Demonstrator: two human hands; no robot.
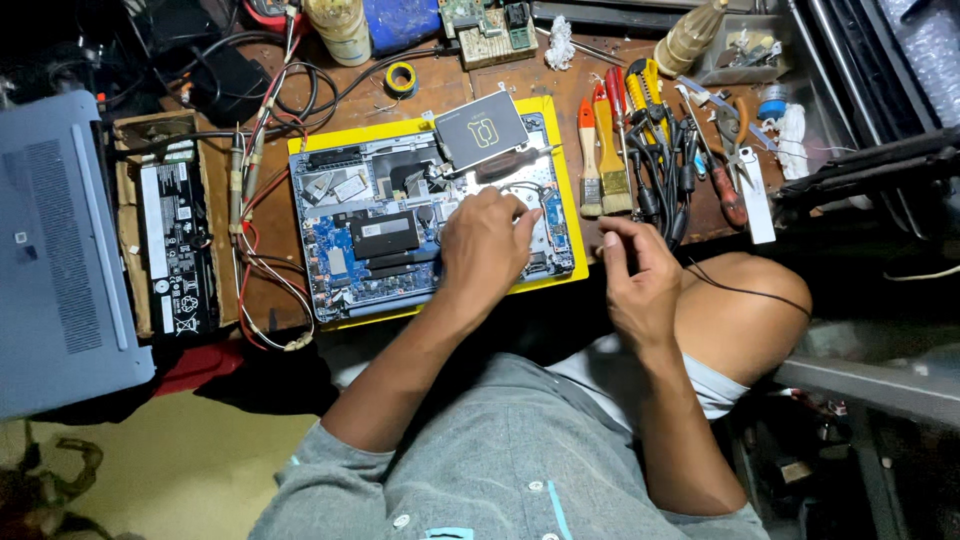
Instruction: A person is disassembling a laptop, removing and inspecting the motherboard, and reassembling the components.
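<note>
An opened laptop (370,215) with its blue circuit board bare lies on a yellow mat (558,112) on the wooden bench. My left hand (487,243) rests palm down on the laptop's right half, fingertips touching the board near its right edge. A square black drive (481,130) and a dark-handled screwdriver (510,163) lie on the laptop's upper right corner. My right hand (637,275) hovers at the bench's front edge, right of the mat, with thumb and fingers pinched together. I see nothing in the pinch. A thin black wire (745,291) runs from it over my knee.
A grey laptop cover (55,250) sits at the far left, beside a black battery (178,250) in a cardboard tray. Red-wired probes (240,180) lie left of the mat. Two brushes (602,165), screwdrivers and pliers (728,150) crowd the right. A tape roll (401,78) lies behind.
</note>
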